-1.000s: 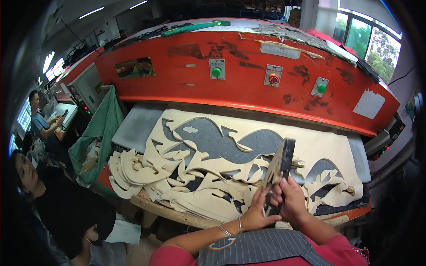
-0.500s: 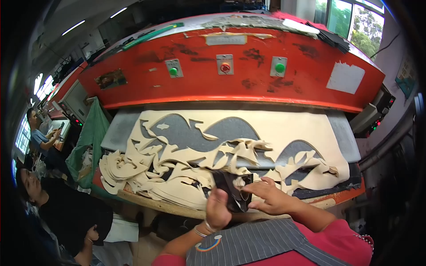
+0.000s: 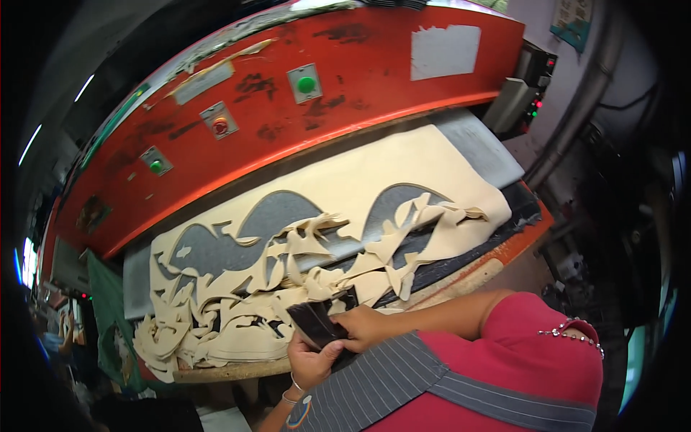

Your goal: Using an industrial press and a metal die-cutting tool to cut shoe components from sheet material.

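A dark, deep-walled hollow piece that looks like a cutting die [image 3: 314, 322] is held tilted over the near edge of the press bed. My left hand [image 3: 311, 363] grips it from below, thumb against its lower side. From the right, my right hand [image 3: 365, 325] closes on it with bent fingers, their tips partly hidden. Just beyond lie cream cut scraps [image 3: 245, 337] in a tangled heap. Behind them spreads a cream sheet [image 3: 410, 160] with large curved cut-outs, through which the grey bed shows.
A red press beam [image 3: 266, 93] with green and red buttons crosses behind the sheet. The bed has a wooden front edge [image 3: 237, 372]. Green cloth [image 3: 115, 317] hangs at the left, and a control box [image 3: 512, 108] with lit lamps stands at the far right.
My view has swung right and tilted. The right hand has gone from spread fingers to bent fingers against the cutting die. My left hand now wraps its lower side.
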The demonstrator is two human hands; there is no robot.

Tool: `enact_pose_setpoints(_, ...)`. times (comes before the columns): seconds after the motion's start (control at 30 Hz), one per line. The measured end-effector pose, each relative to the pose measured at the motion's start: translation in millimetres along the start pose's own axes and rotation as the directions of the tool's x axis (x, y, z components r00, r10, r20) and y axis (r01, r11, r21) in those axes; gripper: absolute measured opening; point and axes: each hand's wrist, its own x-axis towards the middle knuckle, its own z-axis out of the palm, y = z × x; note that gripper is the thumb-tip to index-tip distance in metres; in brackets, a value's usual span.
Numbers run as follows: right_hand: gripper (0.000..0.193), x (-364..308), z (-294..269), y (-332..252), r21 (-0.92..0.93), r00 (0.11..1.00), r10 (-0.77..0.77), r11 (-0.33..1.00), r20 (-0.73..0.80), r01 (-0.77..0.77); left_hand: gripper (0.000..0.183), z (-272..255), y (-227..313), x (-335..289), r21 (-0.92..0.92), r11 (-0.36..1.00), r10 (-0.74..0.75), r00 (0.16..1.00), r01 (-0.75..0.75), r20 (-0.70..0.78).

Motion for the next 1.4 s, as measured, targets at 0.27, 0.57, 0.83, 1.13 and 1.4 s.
enact_pose_setpoints(0.27, 0.074, 25, -31, 12, 0.306, 0.98, -0.118, 0.95, 0.158, 0.065, 0.048, -1, -16, 31, -0.042, 0.981, 0.171, 0.94, -0.192, -0.296)
enact_pose_setpoints(0.57, 0.056, 21, -21, -46, 0.212, 0.991, 0.0, 0.977, -0.133, 0.028, 0.031, -18, -23, 0, 0.04, 0.999, 0.024, 0.967, -0.014, -0.252)
enact_pose_setpoints(0.83, 0.041, 19, -3, -85, 0.59, 0.93, 0.367, 0.747, 0.017, -0.306, 0.035, -25, -4, -22, 0.071, 0.996, 0.073, 0.918, -0.049, -0.39)
enact_pose_setpoints(1.13, 0.033, -2, -89, -54, 0.632, 0.766, 0.34, 0.768, -0.545, 0.108, 0.038, -138, 18, -65, -0.589, 0.683, -0.216, 0.65, -0.433, -0.729)
enact_pose_setpoints(1.4, 0.038, -10, -66, -47, 0.339, 0.793, 0.547, 0.824, -0.266, -0.454, 0.044, -327, 135, -50, -0.213, 0.814, 0.163, 0.564, -0.541, -0.81)
